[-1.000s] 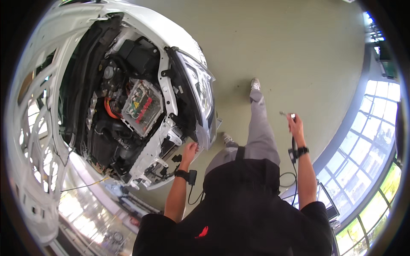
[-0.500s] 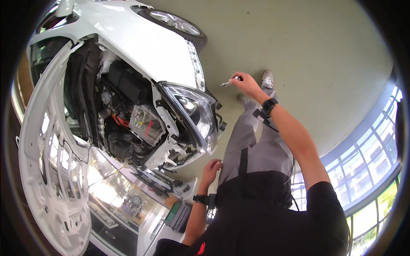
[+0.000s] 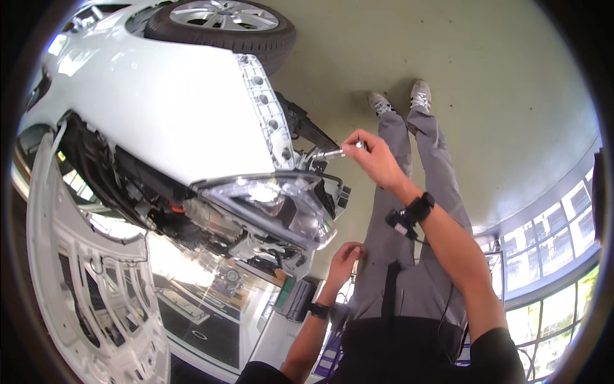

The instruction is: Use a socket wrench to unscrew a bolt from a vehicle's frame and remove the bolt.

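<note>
My right hand (image 3: 372, 157) is closed around a silver socket wrench (image 3: 330, 154). The tool's slim shaft points left, its tip close to the lower end of a perforated strip (image 3: 272, 121) along the white fender's edge; I cannot tell whether it touches anything. Just below that tip sits the car's headlight (image 3: 268, 201). Hanging low near my left thigh, my left hand (image 3: 345, 259) has its fingers loosely bent, the thumb apart, with nothing visible in them. It is beside the car's front corner, touching no car part that I can make out.
A white car (image 3: 160, 109) with exposed front parts fills the left side. Its raised hood (image 3: 96, 281) stands at lower left, and a front wheel (image 3: 224, 29) is at the top. Behind my left arm is a dark green-and-grey case (image 3: 294, 297). Windows (image 3: 550, 243) line the right.
The car now appears nearer, and both my feet stand closer together. My right hand has brought the socket wrench to the fender's edge. My left hand stays low by my thigh.
</note>
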`<state>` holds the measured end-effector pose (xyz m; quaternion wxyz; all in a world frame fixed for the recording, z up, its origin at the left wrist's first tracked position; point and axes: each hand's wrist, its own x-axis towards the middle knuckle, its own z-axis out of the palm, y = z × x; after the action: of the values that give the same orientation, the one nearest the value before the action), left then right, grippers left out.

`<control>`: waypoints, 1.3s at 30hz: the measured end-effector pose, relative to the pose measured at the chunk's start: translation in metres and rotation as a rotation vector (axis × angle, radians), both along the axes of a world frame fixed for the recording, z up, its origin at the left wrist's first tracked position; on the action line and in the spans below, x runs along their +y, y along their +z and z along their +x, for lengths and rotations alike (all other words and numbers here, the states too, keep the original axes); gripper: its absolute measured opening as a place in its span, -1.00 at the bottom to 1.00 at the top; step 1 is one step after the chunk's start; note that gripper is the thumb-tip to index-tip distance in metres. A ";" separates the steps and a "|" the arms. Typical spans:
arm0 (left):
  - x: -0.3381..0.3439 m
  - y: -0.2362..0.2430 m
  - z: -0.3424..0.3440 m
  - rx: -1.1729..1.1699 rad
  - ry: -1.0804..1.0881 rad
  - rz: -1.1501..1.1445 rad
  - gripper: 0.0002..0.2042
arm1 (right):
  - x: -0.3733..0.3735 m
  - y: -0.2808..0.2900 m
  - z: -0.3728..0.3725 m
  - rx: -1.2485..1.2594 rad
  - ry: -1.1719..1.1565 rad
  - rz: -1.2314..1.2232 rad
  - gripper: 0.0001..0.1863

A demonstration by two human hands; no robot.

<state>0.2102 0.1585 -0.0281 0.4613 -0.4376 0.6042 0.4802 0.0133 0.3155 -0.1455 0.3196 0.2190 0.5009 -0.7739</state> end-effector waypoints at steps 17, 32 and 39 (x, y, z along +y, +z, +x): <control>-0.001 -0.040 -0.032 -0.081 0.216 -0.012 -0.80 | -0.047 -0.010 -0.058 0.099 0.276 -0.047 -0.79; -0.005 -0.059 -0.031 -0.002 0.358 -0.018 -0.81 | -0.066 0.000 -0.071 -0.142 0.372 -0.074 -0.62; -0.003 -0.063 -0.035 0.020 0.376 0.012 -0.80 | -0.070 0.006 -0.071 0.035 0.415 0.206 -0.66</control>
<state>0.1753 0.1560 -0.0910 0.3601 -0.5352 0.5135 0.5659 -0.0575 0.2459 -0.1395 0.4392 0.1294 0.6169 -0.6401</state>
